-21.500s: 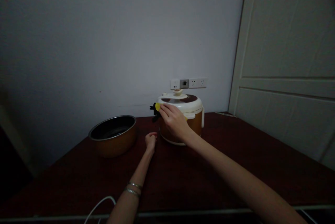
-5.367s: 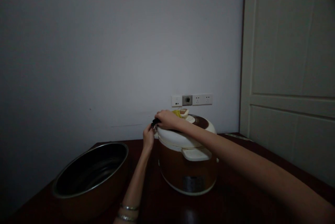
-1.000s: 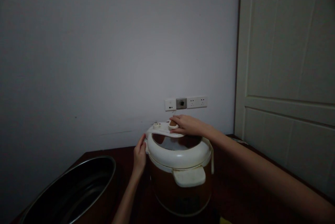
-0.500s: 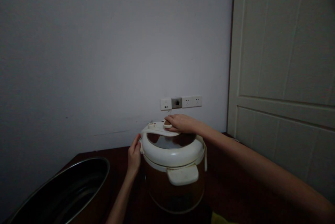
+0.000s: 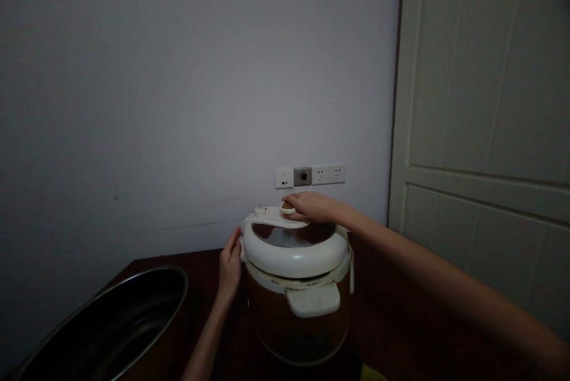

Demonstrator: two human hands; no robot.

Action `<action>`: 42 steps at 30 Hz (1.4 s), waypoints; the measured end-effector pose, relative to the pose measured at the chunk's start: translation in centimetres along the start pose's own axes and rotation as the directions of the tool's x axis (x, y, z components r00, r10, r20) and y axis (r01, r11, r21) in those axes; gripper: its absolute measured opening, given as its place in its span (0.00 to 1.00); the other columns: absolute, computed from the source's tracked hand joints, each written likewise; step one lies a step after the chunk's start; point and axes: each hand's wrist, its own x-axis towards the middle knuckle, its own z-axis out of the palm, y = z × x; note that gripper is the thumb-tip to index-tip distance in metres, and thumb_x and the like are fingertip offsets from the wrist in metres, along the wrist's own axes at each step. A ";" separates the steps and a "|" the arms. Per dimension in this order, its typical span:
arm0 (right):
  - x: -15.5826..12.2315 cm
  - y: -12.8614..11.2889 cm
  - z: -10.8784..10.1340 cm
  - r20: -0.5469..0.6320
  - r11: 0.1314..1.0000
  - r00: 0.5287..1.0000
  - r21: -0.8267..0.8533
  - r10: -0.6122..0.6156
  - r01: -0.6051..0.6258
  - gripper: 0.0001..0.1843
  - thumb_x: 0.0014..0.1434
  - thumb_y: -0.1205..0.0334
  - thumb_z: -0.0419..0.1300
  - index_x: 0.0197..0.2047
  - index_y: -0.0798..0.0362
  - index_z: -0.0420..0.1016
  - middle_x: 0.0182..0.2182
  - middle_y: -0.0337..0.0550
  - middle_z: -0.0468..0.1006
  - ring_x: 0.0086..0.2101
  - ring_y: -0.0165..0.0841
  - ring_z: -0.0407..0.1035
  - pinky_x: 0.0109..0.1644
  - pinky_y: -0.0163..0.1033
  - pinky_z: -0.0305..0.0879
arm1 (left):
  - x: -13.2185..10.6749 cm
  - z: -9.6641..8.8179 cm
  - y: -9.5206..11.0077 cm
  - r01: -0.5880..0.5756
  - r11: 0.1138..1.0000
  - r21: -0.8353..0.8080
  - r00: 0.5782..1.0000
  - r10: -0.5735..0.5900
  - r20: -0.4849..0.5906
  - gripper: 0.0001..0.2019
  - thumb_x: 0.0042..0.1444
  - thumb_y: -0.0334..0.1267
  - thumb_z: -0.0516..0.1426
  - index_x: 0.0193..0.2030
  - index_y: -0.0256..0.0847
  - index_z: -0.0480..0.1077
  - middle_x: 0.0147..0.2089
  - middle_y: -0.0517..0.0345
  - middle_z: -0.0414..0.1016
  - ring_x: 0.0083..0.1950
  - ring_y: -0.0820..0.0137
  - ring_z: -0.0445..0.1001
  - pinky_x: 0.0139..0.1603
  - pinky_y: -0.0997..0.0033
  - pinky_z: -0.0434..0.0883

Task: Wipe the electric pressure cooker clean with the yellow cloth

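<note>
Head camera: one view, dim light, both bare hands at a cooker in the lower middle of the frame.
Cooker: round electric cooker with a dark brown body [image 5: 274, 318], upright on a dark red-brown tabletop [image 5: 392, 316].
Lid: glossy white, rounded lid [image 5: 294, 259] with a dark oval window [image 5: 294, 237], sitting over the body; a thin dark gap shows beneath its front edge.
Right hand: right hand [image 5: 314, 207], entering from the lower right, fingers curled over a small cream knob with a brown top [image 5: 287, 209], holding it.
Left hand: left hand [image 5: 230, 262], left of the cooker, fingers partly straight and fingertips against its upper left side; whether they grip anything there cannot be told.
Handle: flat white plastic handle [image 5: 314, 301] jutting from the cooker's front, below the lid.
Pot: wide round pot with a black inside and metallic rim [image 5: 146, 304], lower left of the frame, apart from the cooker and cut off by the edge.
Yellow item: small yellow patch [image 5: 371, 374] at the bottom edge, right of centre, too cropped to identify.
Backdrop: grey wall [image 5: 200, 72] with white sockets [image 5: 328, 174] above the cooker; pale panelled door [image 5: 481, 72] at right.
</note>
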 end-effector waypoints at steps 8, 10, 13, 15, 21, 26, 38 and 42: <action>0.8 1.0 -1.2 0.009 0.998 1.000 0.065 0.003 -0.004 0.24 0.62 0.47 0.49 0.51 0.57 0.69 0.43 0.54 0.77 0.41 0.40 0.71 0.41 0.40 0.63 | -0.2 0.0 0.4 0.001 1.000 0.014 1.000 -0.001 0.002 0.21 0.52 0.40 0.54 0.52 0.36 0.70 0.57 0.47 0.69 0.61 0.62 0.64 0.63 0.62 0.56; 1.1 1.4 -1.5 0.017 0.997 1.000 0.080 0.003 -0.004 0.25 0.62 0.47 0.49 0.52 0.57 0.69 0.43 0.53 0.77 0.41 0.40 0.71 0.42 0.40 0.63 | -0.2 0.0 0.4 -0.008 1.000 0.006 1.000 0.008 0.001 0.21 0.52 0.40 0.54 0.52 0.36 0.70 0.57 0.46 0.70 0.61 0.61 0.65 0.63 0.61 0.57; 1.7 2.1 -1.8 0.031 0.996 1.000 0.090 -0.005 0.002 0.26 0.62 0.46 0.49 0.53 0.57 0.69 0.44 0.53 0.77 0.41 0.39 0.71 0.43 0.39 0.63 | -0.2 0.0 0.3 -0.011 1.000 -0.003 1.000 0.011 -0.009 0.21 0.51 0.40 0.54 0.51 0.36 0.71 0.57 0.46 0.70 0.61 0.60 0.65 0.63 0.60 0.57; 2.1 2.5 -1.9 0.033 0.996 0.999 0.092 -0.014 0.011 0.26 0.62 0.47 0.49 0.54 0.57 0.69 0.44 0.53 0.77 0.41 0.39 0.71 0.43 0.39 0.63 | -0.1 0.0 0.2 -0.007 1.000 0.000 1.000 0.007 -0.012 0.21 0.51 0.40 0.55 0.51 0.36 0.71 0.57 0.46 0.70 0.61 0.59 0.65 0.63 0.58 0.57; 3.0 3.4 -2.4 0.047 0.994 0.998 0.104 -0.032 0.027 0.26 0.62 0.47 0.49 0.51 0.58 0.71 0.40 0.52 0.78 0.37 0.38 0.72 0.39 0.38 0.63 | 0.2 -0.1 0.3 0.015 0.999 -0.028 1.000 -0.016 -0.010 0.21 0.48 0.38 0.55 0.50 0.34 0.72 0.56 0.45 0.70 0.60 0.58 0.65 0.63 0.57 0.57; 3.4 4.1 -2.8 0.040 0.990 0.997 0.127 -0.066 0.060 0.25 0.62 0.48 0.49 0.51 0.60 0.71 0.40 0.53 0.78 0.37 0.37 0.71 0.39 0.37 0.62 | 0.6 -0.3 0.8 0.157 0.971 -0.180 0.987 -0.157 0.015 0.24 0.45 0.36 0.57 0.51 0.33 0.71 0.54 0.43 0.72 0.58 0.57 0.68 0.62 0.58 0.59; 4.9 6.3 -2.6 0.044 0.978 0.994 0.190 -0.096 0.086 0.24 0.62 0.46 0.49 0.43 0.58 0.74 0.34 0.50 0.78 0.30 0.34 0.68 0.33 0.35 0.58 | 2.5 -0.1 10.2 -0.451 0.868 0.208 0.849 0.345 0.400 0.31 0.48 0.46 0.61 0.60 0.47 0.62 0.66 0.54 0.57 0.67 0.63 0.55 0.67 0.58 0.50; 4.8 6.6 -2.6 0.038 0.974 0.995 0.210 -0.097 0.087 0.24 0.61 0.46 0.49 0.42 0.58 0.74 0.33 0.49 0.78 0.29 0.32 0.67 0.32 0.34 0.57 | 3.5 0.4 11.6 -0.526 0.819 0.228 0.782 0.361 0.508 0.26 0.49 0.46 0.60 0.56 0.47 0.67 0.62 0.55 0.63 0.63 0.63 0.61 0.66 0.58 0.53</action>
